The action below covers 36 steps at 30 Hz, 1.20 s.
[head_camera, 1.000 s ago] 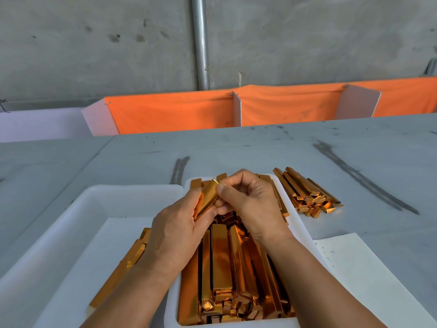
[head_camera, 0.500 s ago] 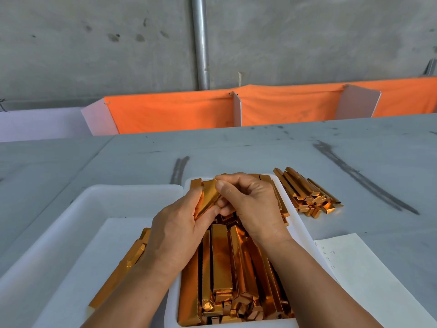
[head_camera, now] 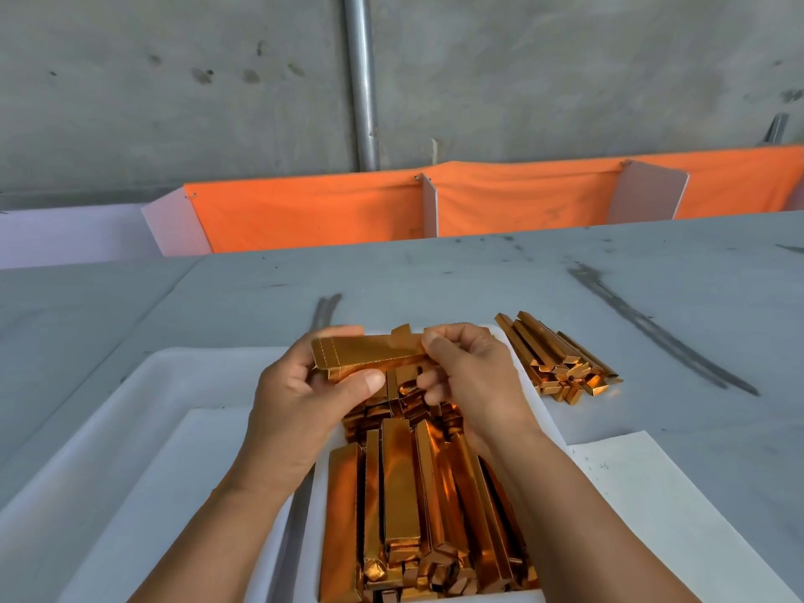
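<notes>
A long gold foil carton (head_camera: 370,352) lies sideways in the air between my hands, above a white tray (head_camera: 311,507) packed with several more gold cartons (head_camera: 404,493). My left hand (head_camera: 300,406) grips the carton's left end, thumb underneath and fingers behind it. My right hand (head_camera: 474,380) pinches its right end, where a small flap sticks up. Both hands hover over the far end of the tray.
A bigger white tray (head_camera: 143,411) stands to the left, lined with white paper. A heap of gold cartons (head_camera: 552,359) lies on the grey table (head_camera: 435,276) to the right. A white sheet (head_camera: 670,507) lies near the right. An orange cloth barrier (head_camera: 330,215) runs along the table's far edge.
The carton was turned from a steep tilt to lie sideways and now shows its full length. My left hand slid out to its left end while my right hand kept the other end.
</notes>
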Available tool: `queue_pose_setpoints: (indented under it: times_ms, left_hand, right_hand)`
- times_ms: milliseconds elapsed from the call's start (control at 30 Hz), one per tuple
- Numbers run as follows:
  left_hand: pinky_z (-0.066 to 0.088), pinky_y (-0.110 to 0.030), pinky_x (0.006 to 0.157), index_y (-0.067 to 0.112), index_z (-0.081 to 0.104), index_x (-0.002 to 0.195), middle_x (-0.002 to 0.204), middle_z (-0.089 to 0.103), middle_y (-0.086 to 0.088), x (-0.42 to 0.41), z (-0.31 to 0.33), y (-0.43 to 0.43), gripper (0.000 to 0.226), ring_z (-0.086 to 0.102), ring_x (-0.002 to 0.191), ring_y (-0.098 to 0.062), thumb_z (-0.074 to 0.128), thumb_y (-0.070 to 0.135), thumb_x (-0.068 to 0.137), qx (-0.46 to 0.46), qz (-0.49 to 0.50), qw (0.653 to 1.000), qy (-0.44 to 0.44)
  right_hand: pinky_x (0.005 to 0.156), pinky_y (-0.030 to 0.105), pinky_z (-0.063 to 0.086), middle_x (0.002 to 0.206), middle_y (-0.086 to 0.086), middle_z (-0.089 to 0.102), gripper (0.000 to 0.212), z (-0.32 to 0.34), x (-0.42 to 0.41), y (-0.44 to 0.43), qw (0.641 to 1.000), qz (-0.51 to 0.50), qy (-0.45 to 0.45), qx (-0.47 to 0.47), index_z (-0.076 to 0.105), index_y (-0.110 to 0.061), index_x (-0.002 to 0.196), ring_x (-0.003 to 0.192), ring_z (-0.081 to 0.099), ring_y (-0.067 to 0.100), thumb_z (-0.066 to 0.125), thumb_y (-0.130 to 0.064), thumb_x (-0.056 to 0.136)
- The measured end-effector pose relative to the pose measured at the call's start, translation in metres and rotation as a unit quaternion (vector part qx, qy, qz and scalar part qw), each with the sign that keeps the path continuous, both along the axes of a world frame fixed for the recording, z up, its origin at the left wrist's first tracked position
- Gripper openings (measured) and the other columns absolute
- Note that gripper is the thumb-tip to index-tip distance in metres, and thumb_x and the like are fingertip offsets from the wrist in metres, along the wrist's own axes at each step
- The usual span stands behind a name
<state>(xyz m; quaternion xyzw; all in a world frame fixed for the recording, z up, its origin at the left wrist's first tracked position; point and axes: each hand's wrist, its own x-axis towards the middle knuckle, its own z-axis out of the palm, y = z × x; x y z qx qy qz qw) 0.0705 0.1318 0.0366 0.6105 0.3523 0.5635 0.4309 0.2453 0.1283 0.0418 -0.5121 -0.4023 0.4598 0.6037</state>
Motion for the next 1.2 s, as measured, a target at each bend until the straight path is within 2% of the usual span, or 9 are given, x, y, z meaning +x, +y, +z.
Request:
queue_pose_setpoints:
  times_ms: [133,267,367,433,533,667,967,1100,1200]
  left_hand:
    - [0.053,-0.015,0.076,0.034,0.071,0.107,0.102,0.073,0.003,0.001,0.0,0.001,0.042,0.067,0.103,-0.011,0.082,0.02,0.069,-0.004,-0.061,0.998,-0.034]
    - [0.051,-0.014,0.078,0.023,0.069,0.108,0.105,0.072,-0.001,0.002,-0.002,0.003,0.036,0.067,0.104,-0.012,0.079,0.027,0.074,0.021,-0.047,0.998,-0.022]
    - [0.05,-0.011,0.076,0.02,0.062,0.102,0.102,0.07,0.002,0.0,-0.001,0.003,0.031,0.065,0.099,-0.006,0.069,0.041,0.08,0.043,0.029,0.998,0.028]
    - [0.048,-0.01,0.068,0.026,0.055,0.096,0.087,0.066,-0.002,-0.001,-0.003,0.003,0.029,0.063,0.083,-0.007,0.059,0.054,0.089,0.064,0.096,0.985,0.132]
    - [0.043,-0.017,0.051,0.026,0.047,0.094,0.068,0.055,-0.001,0.001,-0.007,0.003,0.037,0.057,0.062,-0.012,0.044,0.062,0.084,0.062,0.148,0.954,0.255]
    - [0.032,-0.018,0.05,0.023,0.043,0.097,0.063,0.046,0.006,0.004,-0.011,0.005,0.044,0.049,0.055,-0.01,0.034,0.063,0.082,0.079,0.186,0.906,0.373]
    - [0.028,-0.018,0.048,0.03,0.035,0.099,0.065,0.046,0.012,0.006,-0.013,0.005,0.049,0.049,0.057,-0.006,0.019,0.071,0.076,0.111,0.204,0.861,0.453]
    - [0.028,-0.018,0.048,0.028,0.039,0.1,0.065,0.045,0.012,0.006,-0.014,0.004,0.055,0.048,0.056,-0.006,0.017,0.072,0.076,0.131,0.212,0.848,0.468]
    - [0.029,-0.017,0.049,0.026,0.041,0.104,0.067,0.042,0.015,0.007,-0.013,0.003,0.06,0.047,0.056,-0.007,0.014,0.071,0.076,0.154,0.216,0.83,0.491]
  right_hand:
    - [0.039,0.014,0.036,0.054,-0.004,0.063,0.012,-0.003,-0.007,0.0,0.996,0.038,-0.076,-0.004,0.068,-0.02,0.094,0.039,0.048,0.004,0.059,-0.027,0.098]
    - [0.057,0.021,0.049,0.072,0.004,0.072,0.012,-0.007,-0.011,-0.001,0.982,0.056,-0.181,0.017,0.069,-0.028,0.09,0.049,0.06,0.007,0.059,-0.029,0.097]
    - [0.055,0.025,0.055,0.072,-0.003,0.068,0.013,-0.009,-0.012,-0.001,0.967,-0.012,-0.248,0.052,0.066,-0.033,0.086,0.061,0.066,0.014,0.06,-0.028,0.096]
    - [0.058,0.023,0.054,0.072,-0.006,0.066,0.017,-0.008,-0.011,-0.002,0.965,-0.043,-0.244,0.083,0.064,-0.037,0.084,0.068,0.066,0.016,0.061,-0.026,0.096]
    - [0.057,0.025,0.052,0.075,-0.008,0.067,0.018,-0.005,-0.013,-0.005,0.969,-0.039,-0.213,0.12,0.064,-0.037,0.083,0.067,0.063,0.017,0.062,-0.023,0.095]
    - [0.06,0.018,0.053,0.079,-0.012,0.068,0.019,-0.002,-0.017,-0.009,0.968,-0.017,-0.202,0.151,0.067,-0.036,0.087,0.069,0.063,0.011,0.064,-0.02,0.094]
    - [0.061,0.009,0.047,0.082,-0.015,0.064,0.029,-0.002,-0.019,-0.011,0.954,-0.016,-0.241,0.178,0.064,-0.046,0.086,0.067,0.059,-0.004,0.066,-0.018,0.093]
    - [0.062,0.008,0.046,0.093,-0.017,0.06,0.017,-0.006,-0.018,-0.009,0.942,-0.012,-0.288,0.174,0.067,-0.034,0.1,0.072,0.058,-0.005,0.064,-0.019,0.094]
    - [0.065,0.008,0.046,0.103,-0.016,0.053,0.023,-0.008,-0.018,-0.007,0.932,0.007,-0.323,0.166,0.059,-0.031,0.102,0.073,0.057,-0.003,0.061,-0.011,0.092]
